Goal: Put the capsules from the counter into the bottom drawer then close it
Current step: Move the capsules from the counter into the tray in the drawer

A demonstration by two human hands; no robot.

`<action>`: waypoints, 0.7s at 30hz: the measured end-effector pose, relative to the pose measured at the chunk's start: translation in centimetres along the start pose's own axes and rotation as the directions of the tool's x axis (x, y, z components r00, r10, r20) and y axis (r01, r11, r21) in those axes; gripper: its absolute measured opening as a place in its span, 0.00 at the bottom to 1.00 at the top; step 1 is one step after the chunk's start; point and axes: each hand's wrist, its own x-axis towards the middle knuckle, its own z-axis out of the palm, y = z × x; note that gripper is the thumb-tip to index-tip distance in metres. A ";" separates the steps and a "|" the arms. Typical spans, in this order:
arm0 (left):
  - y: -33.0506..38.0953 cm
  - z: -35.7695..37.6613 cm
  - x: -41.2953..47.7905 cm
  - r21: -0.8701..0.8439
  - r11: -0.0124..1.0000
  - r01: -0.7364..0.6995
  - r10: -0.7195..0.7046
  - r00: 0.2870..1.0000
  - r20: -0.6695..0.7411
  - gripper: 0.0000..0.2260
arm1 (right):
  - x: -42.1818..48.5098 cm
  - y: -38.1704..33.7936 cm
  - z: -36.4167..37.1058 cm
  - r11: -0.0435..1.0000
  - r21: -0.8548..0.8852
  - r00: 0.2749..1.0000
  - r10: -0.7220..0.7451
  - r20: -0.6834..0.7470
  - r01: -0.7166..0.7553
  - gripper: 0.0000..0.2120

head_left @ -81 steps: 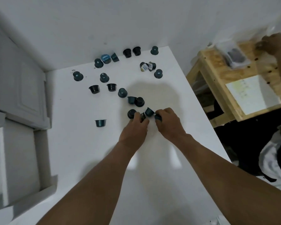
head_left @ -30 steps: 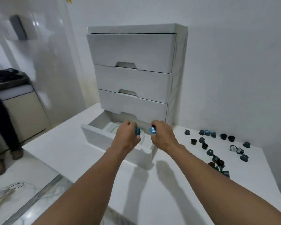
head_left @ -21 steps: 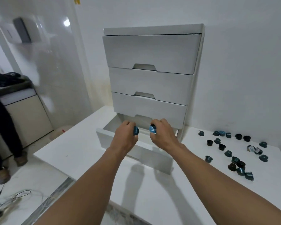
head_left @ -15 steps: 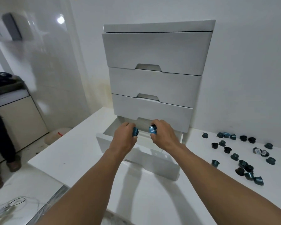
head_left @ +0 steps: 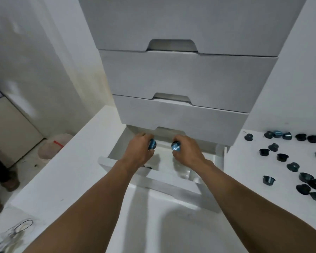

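Note:
The bottom drawer (head_left: pixel 173 188) of a white drawer unit stands pulled out on the white counter (head_left: pixel 91 179). Both my hands hover over its inside. My left hand (head_left: pixel 138 152) grips a blue capsule (head_left: pixel 152 144), and my right hand (head_left: pixel 187 152) grips another blue capsule (head_left: pixel 176 146). A dark capsule (head_left: pixel 148 168) peeks out in the drawer under my left wrist. Several dark and blue capsules (head_left: pixel 292 167) lie scattered on the counter to the right of the unit.
Three shut drawers (head_left: pixel 182 117) stack above the open one. A person's dark trouser leg and shoe (head_left: pixel 0 172) stand on the floor at the left. Cables (head_left: pixel 11 232) lie on the floor at the lower left. A pale plastic bag (head_left: pixel 53 145) sits by the counter.
I turned from the capsule pile to the drawer unit with a capsule in each hand. My hands have moved forward over the open bottom drawer, and my view has come closer and tipped down.

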 end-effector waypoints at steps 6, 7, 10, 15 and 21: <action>-1.8 4.3 4.0 -0.015 0.997 -0.070 0.072 0.966 0.247 0.16 | 1.6 3.5 3.7 0.984 0.019 0.976 0.176 0.127 -0.180 0.19; -2.1 5.1 4.5 -0.023 0.996 -0.089 0.092 0.953 0.289 0.16 | 1.7 3.8 4.2 0.980 0.019 0.969 0.193 0.154 -0.198 0.18; -3.4 7.2 5.7 -0.056 0.987 -0.149 0.159 0.904 0.396 0.16 | 1.9 4.6 5.7 0.970 0.026 0.953 0.231 0.194 -0.240 0.16; -5.9 9.8 7.6 -0.099 0.970 -0.224 0.240 0.787 0.569 0.17 | 2.1 4.8 8.0 0.943 0.008 0.909 0.319 0.268 -0.333 0.17; -7.4 12.0 9.5 -0.159 0.941 -0.298 0.328 0.691 0.644 0.16 | 3.2 4.9 9.3 0.930 -0.084 0.877 0.365 0.314 -0.357 0.20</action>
